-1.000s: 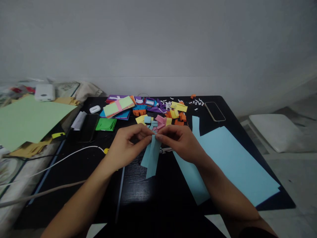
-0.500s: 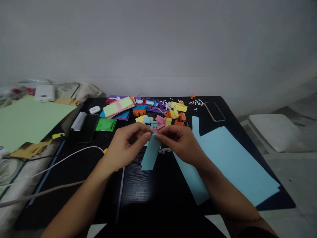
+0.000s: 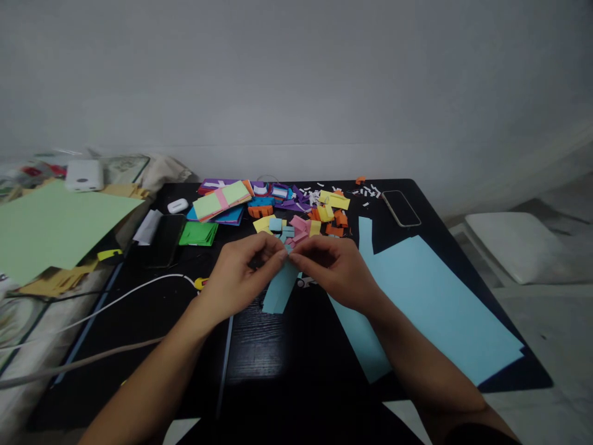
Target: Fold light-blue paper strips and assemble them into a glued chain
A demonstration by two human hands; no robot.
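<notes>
A light blue paper strip [image 3: 280,290] hangs over the dark table, its top end pinched between my two hands. My left hand [image 3: 245,269] closes thumb and fingers on the strip's upper left. From the other side my right hand [image 3: 336,266] grips its upper right, the fingertips of both hands nearly touching. Scissors [image 3: 306,282] lie partly hidden beside my right hand. Just beyond my fingers sit small folded pink paper pieces [image 3: 300,226] and light blue pieces [image 3: 276,224].
Large light blue sheets [image 3: 440,303] lie at the right, below a phone [image 3: 401,209]. Stacked coloured strips [image 3: 222,201], green paper [image 3: 198,233] and a white earbud case [image 3: 178,206] are at the back left. A white cable [image 3: 139,287] crosses the left side.
Both hands keep their pinch on the strip. Its lower end has shifted slightly up and left, and my left hand has edged a little toward my right.
</notes>
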